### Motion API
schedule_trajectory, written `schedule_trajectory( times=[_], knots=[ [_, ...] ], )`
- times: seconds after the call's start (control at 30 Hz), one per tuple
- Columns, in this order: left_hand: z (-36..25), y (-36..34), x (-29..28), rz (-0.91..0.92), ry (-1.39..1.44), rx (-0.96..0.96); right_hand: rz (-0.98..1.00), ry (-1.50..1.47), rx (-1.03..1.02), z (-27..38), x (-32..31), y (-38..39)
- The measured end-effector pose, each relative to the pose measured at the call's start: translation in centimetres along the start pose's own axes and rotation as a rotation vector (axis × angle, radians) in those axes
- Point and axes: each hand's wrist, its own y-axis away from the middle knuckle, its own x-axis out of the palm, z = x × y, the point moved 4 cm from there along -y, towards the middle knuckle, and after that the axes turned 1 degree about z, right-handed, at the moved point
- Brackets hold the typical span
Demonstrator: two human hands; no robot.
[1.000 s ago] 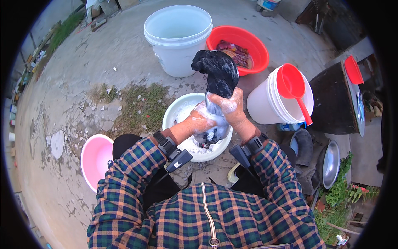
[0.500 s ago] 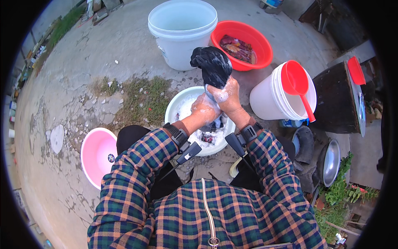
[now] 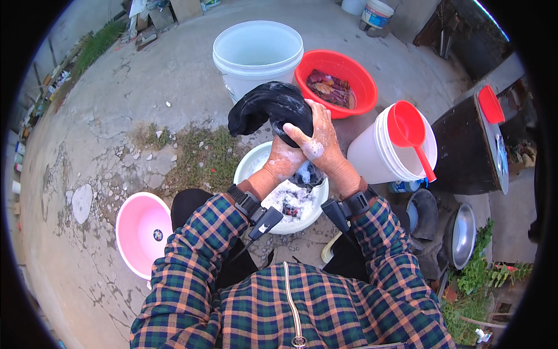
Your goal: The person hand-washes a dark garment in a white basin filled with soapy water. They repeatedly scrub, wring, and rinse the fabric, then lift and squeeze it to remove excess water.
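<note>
A wet, bunched black cloth (image 3: 268, 103) is raised over a pale washbasin (image 3: 241, 168), its top end drooping to the left. My left hand (image 3: 283, 159) is closed round its lower part. Just above and to the right, my right hand (image 3: 324, 142) grips the same cloth, thumb across the front, with soap foam on the skin. A dark wet piece hangs below the hands toward the basin; whether it belongs to the same cloth I cannot tell. White suds (image 3: 289, 200) and dark fabric fill the basin between my knees.
Beyond stand a large pale bucket (image 3: 256, 67) and a red basin (image 3: 363, 99) holding reddish fabric. At right, a red ladle (image 3: 406, 125) rests on a white bucket (image 3: 369, 148), beside a dark barrel (image 3: 462, 148) and a metal bowl (image 3: 464, 235). A pink basin (image 3: 135, 232) sits left.
The black cloth's top has flopped over to the left, where before it stood more upright. My right hand has shifted its grip, fingers now extending higher along the cloth. The view has tilted slightly upward.
</note>
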Motion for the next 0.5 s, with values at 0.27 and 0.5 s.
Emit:
schedule_trajectory(
  times=[0.27,0.5],
  knots=[
    [-0.8,-0.7,-2.6,-0.089,0.351,-0.137,0.233,-0.217,0.107,-2.2,1.3,2.5],
    [-0.7,-0.9,-2.5,-0.098,0.279,-0.166,0.331,-0.388,0.148,-3.1,2.7,2.5]
  ],
)
